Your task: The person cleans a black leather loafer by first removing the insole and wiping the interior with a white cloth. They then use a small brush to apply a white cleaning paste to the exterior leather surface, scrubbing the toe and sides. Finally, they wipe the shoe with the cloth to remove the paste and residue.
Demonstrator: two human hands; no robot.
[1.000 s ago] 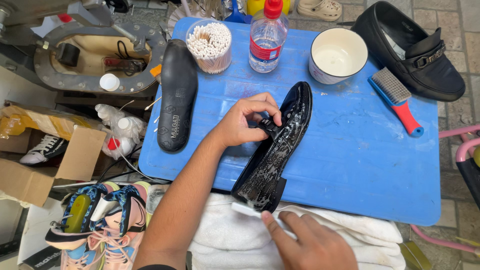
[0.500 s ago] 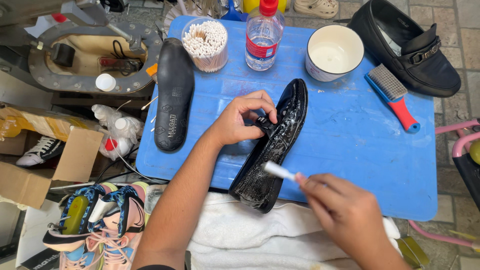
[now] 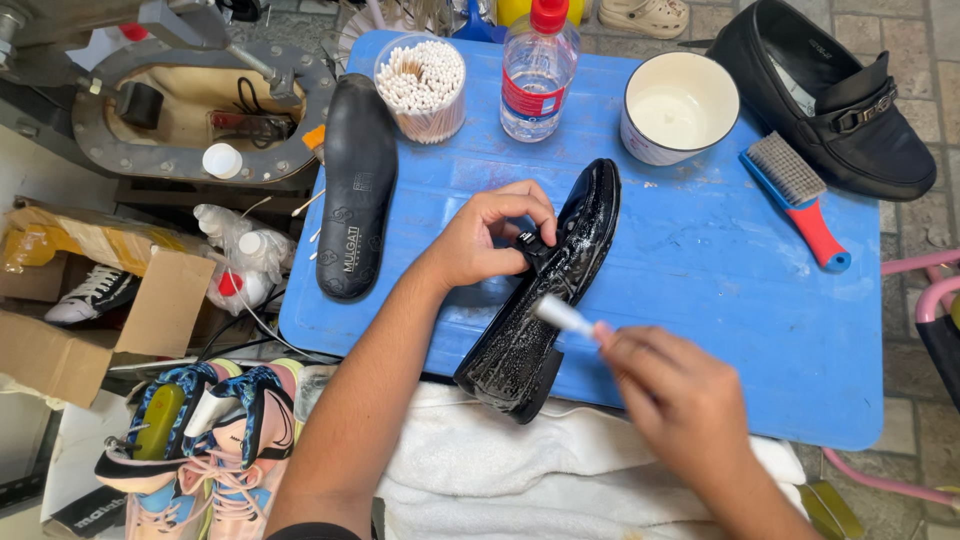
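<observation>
The right hand (image 3: pixel 680 400) fingers were clenched on a small white brush (image 3: pixel 562 316), its tip touching the wet black loafer (image 3: pixel 545 300) just beyond them. The loafer lay sole-up, long axis running diagonally away across the blue worktop (image 3: pixel 720 290). The left hand (image 3: pixel 485 240) fingers pinched its buckle.

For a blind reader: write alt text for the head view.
Left hand steadies a wet black shoe on a blue table while the right hand holds a small white brush against it. Behind lie an insole, swabs, a bottle, a bowl and a second shoe.
</observation>
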